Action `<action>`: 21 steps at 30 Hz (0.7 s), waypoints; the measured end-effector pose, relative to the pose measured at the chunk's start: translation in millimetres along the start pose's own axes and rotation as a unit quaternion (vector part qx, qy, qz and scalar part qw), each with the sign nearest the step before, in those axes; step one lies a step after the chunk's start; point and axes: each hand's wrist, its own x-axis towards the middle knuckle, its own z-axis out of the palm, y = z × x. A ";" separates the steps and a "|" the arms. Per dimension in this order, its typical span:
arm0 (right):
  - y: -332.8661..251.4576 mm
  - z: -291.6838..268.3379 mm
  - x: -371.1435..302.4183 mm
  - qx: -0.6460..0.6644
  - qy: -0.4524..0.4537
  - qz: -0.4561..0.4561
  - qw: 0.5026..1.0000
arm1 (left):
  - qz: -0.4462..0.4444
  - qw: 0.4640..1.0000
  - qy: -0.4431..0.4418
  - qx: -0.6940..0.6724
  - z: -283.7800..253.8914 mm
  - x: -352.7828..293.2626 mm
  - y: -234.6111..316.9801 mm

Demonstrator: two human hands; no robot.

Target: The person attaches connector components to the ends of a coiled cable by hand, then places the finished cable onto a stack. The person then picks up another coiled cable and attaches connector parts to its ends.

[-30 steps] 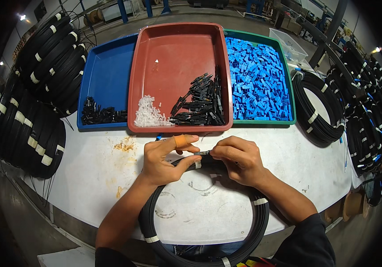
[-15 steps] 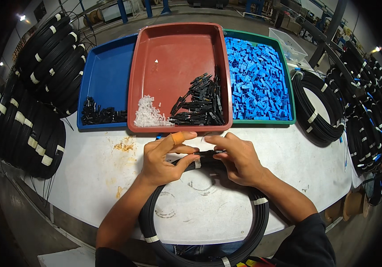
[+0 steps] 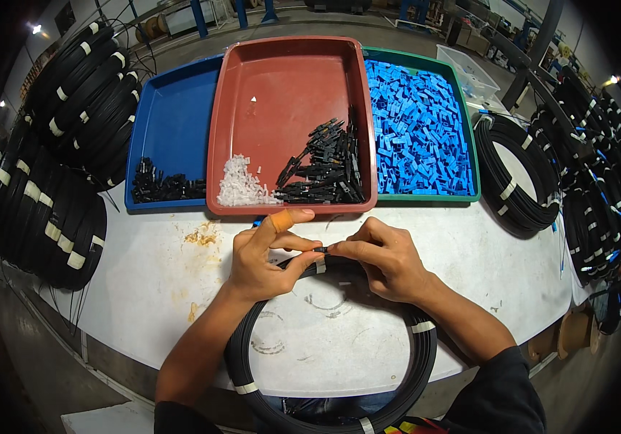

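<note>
My left hand (image 3: 261,259) pinches a small black connector piece (image 3: 320,249) between thumb and fingers, its index finger wrapped in an orange band and held up. My right hand (image 3: 390,260) closes on the same piece from the other side; its fingers hide most of it. Just beneath both hands lies a coil of black cable (image 3: 424,358), bound with white tape, its near part hanging over the table's front edge toward my lap.
Beyond my hands stand a red tray (image 3: 253,65) with white and black small parts, a blue tray (image 3: 180,108) with black parts and a green tray (image 3: 475,181) of blue clips. Black cable coils (image 3: 39,217) are stacked at left; another coil (image 3: 502,184) lies at right on the white table (image 3: 144,311).
My right hand has shifted slightly left, its fingers closing over the black piece. Less of the piece shows now. My left hand has hardly moved.
</note>
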 end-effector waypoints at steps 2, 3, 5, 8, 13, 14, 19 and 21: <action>-0.3 -1.7 0.6 -0.007 -0.029 -0.018 0.999 | 0.001 1.000 -0.003 -0.002 -0.1 -0.9 -0.4; 0.0 -1.3 0.6 -0.006 -0.029 -0.018 0.999 | -0.002 1.000 -0.004 -0.002 -0.3 -1.0 -0.2; 0.6 -0.4 -0.2 0.007 -0.025 -0.008 1.000 | -0.005 1.000 -0.006 -0.003 -0.3 -0.8 0.2; 0.4 1.7 0.0 0.037 -0.009 -0.003 0.999 | -0.010 1.000 -0.011 -0.005 -1.6 0.8 0.4; -0.5 0.5 1.8 0.038 -0.016 0.002 0.999 | -0.012 1.000 -0.022 -0.001 -4.0 0.3 1.6; -1.0 0.6 2.1 0.036 -0.016 0.005 0.999 | -0.012 1.000 -0.021 0.000 -5.2 1.4 2.9; 1.5 1.6 2.2 0.038 -0.014 -0.007 0.999 | -0.128 0.987 -0.021 -0.098 -26.7 21.0 -10.2; -2.4 -1.7 4.3 0.047 -0.022 0.007 0.999 | -0.127 0.991 -0.013 0.034 -47.3 45.1 -20.5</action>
